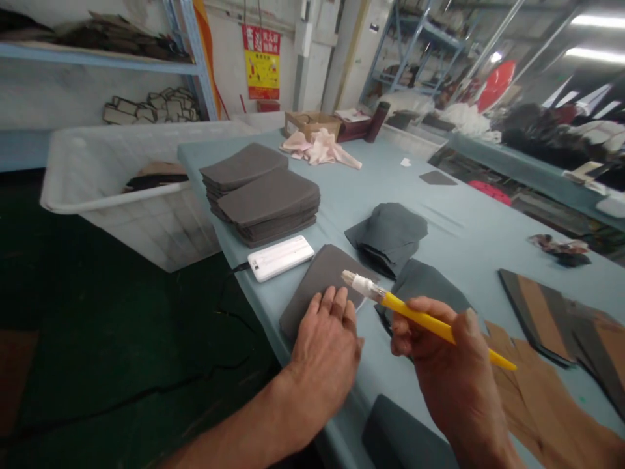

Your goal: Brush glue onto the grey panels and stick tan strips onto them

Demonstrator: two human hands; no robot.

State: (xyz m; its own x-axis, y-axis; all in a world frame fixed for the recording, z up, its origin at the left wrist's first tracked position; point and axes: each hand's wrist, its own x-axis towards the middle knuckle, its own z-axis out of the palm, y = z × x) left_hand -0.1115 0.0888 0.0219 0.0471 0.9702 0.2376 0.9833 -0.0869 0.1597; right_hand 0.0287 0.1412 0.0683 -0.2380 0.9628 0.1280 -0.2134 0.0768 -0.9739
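Head camera view: on the blue-green covered table (469, 225), a white oblong plastic device (281, 258) lies just beyond the left hand (328, 342), with two stacks of flat dark grey pieces (273, 198) behind it. Folded dark green-grey cloth-like bundles (390, 234) sit right of centre, the nearer one partly hidden by the right hand (454, 371). Dark panels with brown strips (537, 312) and flat brown sheets (537, 384) lie at the right, the sheets partly covered by the right arm.

Beside the table, a whitish plastic bin (156, 228) holds dark and tan flat pieces (153, 177). A small open cardboard box (332, 124) (its contents too unclear to name) stands at the far edge behind a crumpled pale pink cloth (322, 147).

The left hand lies flat, fingers close together, on a single-topped grey flat piece (312, 283) near the table's edge. The right hand grips a yellow-handled brush with a white-wrapped neck (407, 310), its pale tip in front of that piece; whether they touch I cannot tell.
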